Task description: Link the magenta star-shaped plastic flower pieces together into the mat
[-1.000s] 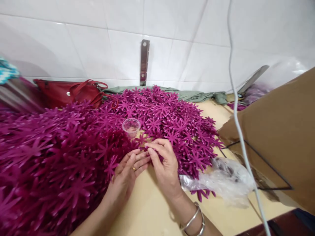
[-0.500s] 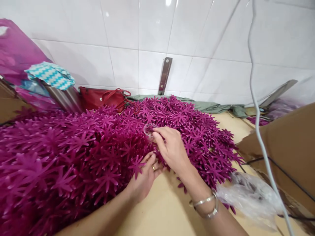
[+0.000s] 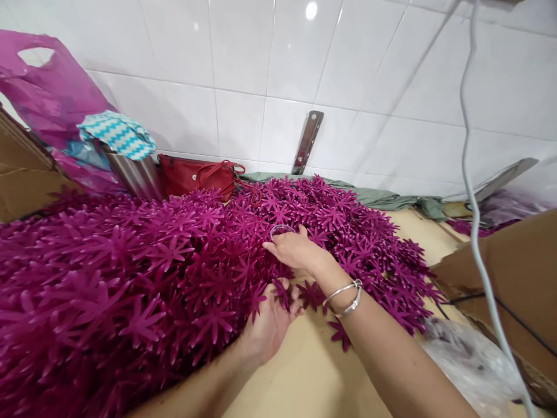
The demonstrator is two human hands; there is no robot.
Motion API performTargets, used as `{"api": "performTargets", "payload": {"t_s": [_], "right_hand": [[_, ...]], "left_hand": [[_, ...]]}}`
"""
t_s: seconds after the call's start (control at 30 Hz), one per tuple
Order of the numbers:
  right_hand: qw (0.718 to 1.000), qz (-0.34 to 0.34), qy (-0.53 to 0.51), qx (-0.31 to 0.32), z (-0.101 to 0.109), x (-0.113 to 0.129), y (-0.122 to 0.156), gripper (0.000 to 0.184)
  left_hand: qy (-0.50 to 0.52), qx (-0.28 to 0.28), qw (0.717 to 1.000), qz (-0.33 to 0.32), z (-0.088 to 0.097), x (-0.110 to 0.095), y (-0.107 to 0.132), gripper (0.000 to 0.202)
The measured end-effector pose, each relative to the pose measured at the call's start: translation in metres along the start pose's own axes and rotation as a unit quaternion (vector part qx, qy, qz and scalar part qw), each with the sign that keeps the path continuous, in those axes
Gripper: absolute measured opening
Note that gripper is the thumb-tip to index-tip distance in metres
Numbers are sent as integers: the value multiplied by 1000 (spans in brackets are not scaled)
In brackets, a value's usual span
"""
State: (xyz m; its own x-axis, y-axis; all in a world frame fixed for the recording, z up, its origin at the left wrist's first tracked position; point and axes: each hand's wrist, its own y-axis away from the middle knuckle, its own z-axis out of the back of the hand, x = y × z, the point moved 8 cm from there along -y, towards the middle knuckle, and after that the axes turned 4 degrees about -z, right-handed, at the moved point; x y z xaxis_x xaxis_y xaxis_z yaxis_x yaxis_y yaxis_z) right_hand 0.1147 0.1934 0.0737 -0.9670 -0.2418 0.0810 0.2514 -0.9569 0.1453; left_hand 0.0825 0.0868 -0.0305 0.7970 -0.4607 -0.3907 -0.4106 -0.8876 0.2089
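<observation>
The right hand (image 3: 296,250) has parted from the left hand (image 3: 270,325) and moved toward the far edge of the surface (image 3: 302,371), now partly hiding the clear cup (image 3: 281,230).

A pale, yellowish worktop (image 3: 300,377) runs up to the tiled wall. A broad heap of purple flower-shaped pieces (image 3: 104,284) covers its left and middle, with a loose piece (image 3: 340,335) lying apart near the front. A crumpled clear plastic bag (image 3: 474,360) lies on the right, near a cardboard box (image 3: 513,273). Green cloth (image 3: 378,199) stretches along the back edge. A red bag (image 3: 187,174) sits behind the heap, its base hidden.
</observation>
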Motion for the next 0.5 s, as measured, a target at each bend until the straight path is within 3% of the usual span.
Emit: {"api": "performTargets", "payload": {"t_s": [0.13,0.5], "right_hand": [[1000,2,-14,-26,4,-5,1,30],[987,52,-87,-125,23,-20,11,27]], "left_hand": [[45,-11,999,29,-2,-1,1,14],[49,-11,998,31,-1,-1,0,24]]}}
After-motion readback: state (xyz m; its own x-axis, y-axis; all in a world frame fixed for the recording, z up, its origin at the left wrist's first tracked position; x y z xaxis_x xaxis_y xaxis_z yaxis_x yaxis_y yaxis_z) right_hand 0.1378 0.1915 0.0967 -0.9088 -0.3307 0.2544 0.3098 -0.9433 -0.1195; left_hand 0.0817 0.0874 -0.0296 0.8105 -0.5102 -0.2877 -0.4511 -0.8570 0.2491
